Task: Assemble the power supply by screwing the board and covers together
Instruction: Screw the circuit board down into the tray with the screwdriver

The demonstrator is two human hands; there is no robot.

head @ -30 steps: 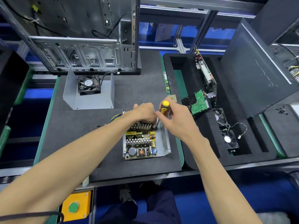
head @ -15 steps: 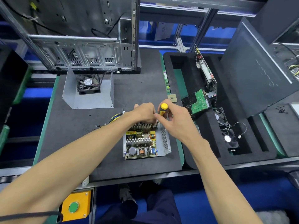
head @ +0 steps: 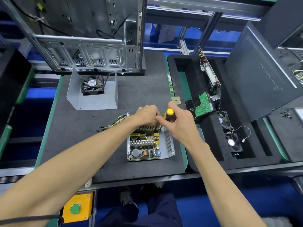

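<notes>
Head view: the board [head: 144,145] is seated in its open metal case [head: 169,145] at the middle of the bench [head: 78,136]. At the board's far right corner a screwdriver [head: 168,114] is held upright, the right hand [head: 178,123] clamped round its handle. The left hand [head: 146,116] rests curled over the board's far edge; what its fingers pinch cannot be told. Screwing down the board appears in hand. Next, steady turning is called for, then fitting the cover [head: 93,97] with the fan, lying far left.
</notes>
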